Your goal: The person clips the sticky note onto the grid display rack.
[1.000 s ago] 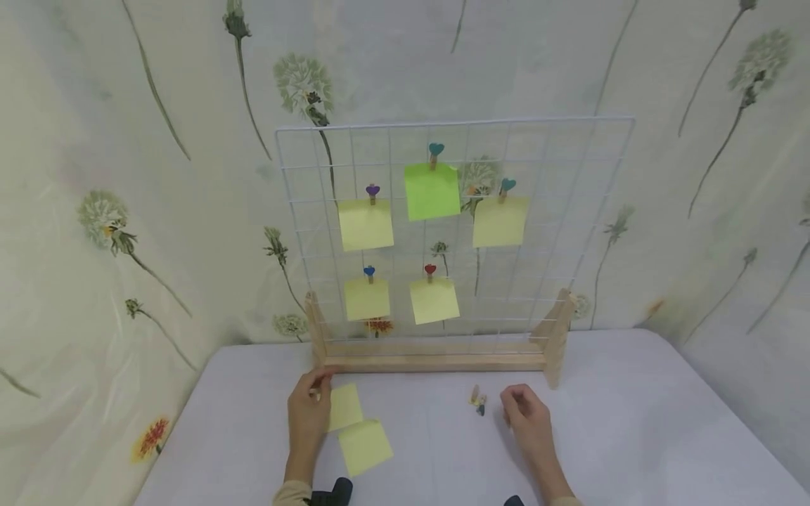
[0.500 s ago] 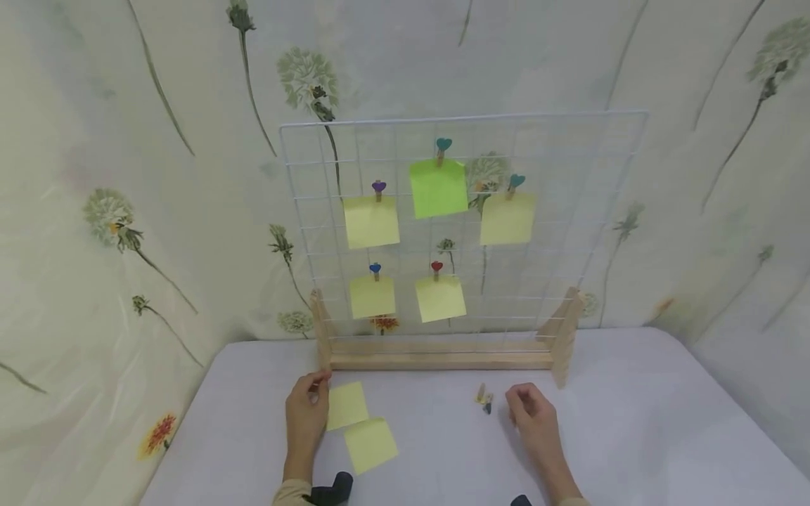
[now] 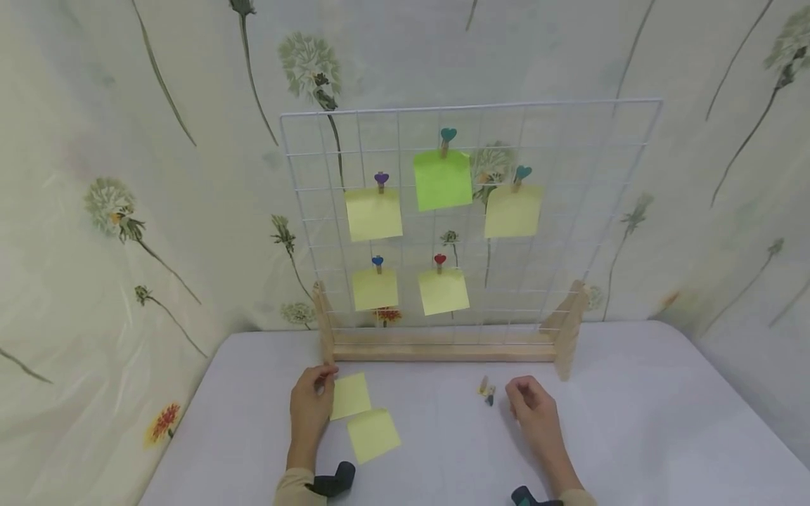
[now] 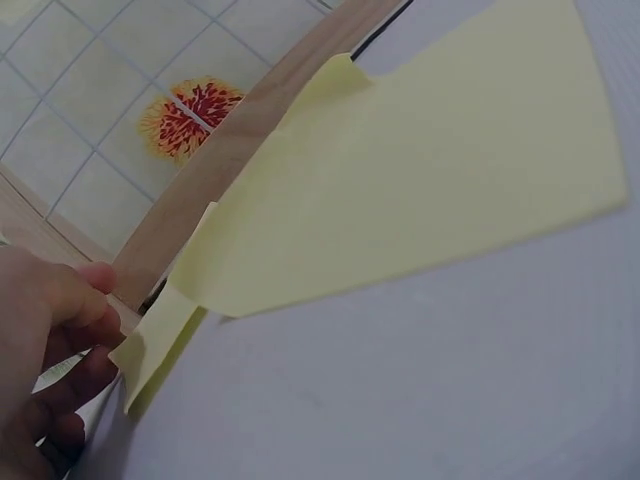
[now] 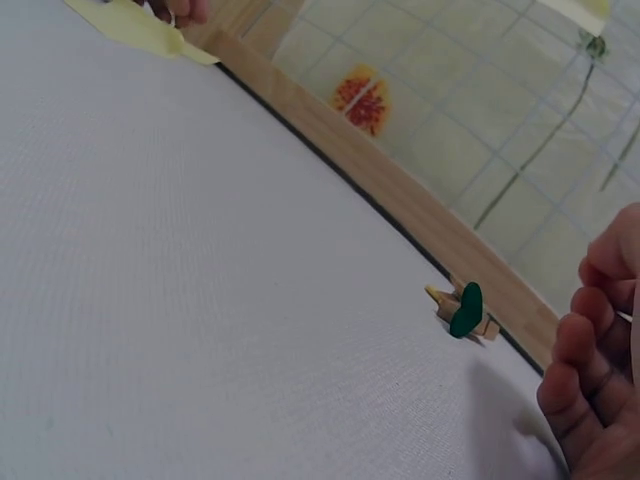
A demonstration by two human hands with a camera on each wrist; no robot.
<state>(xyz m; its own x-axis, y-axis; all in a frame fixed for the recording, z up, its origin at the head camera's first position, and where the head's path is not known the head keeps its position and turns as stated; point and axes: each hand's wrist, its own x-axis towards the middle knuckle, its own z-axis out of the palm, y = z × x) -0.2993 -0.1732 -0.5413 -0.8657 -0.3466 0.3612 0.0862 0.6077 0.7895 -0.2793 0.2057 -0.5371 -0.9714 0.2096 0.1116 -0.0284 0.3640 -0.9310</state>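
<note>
My left hand (image 3: 309, 404) rests on the white table with its fingers loosely curled, beside the left edge of a yellow sticky note (image 3: 351, 396). A second yellow sticky note (image 3: 375, 436) lies just nearer to me, at the first one's corner. In the left wrist view, the fingertips are right at the curled end of a note (image 4: 160, 345). My right hand (image 3: 534, 411) also rests loosely curled, holding nothing. To its left lie a few small wooden clothespins (image 3: 484, 386); one carries a dark green heart (image 5: 467, 310).
Behind the hands stands a white wire grid on a wooden base (image 3: 443, 353). Heart-topped clothespins hold a green note (image 3: 443, 181) at the top and several yellow notes (image 3: 373, 214) on it. A floral curtain (image 3: 158, 246) hangs behind. Both wrists wear black camera mounts (image 3: 335, 480).
The head view has shifted slightly, so the rack and notes sit a little farther right and higher. Both hands stay where they were on the table.
</note>
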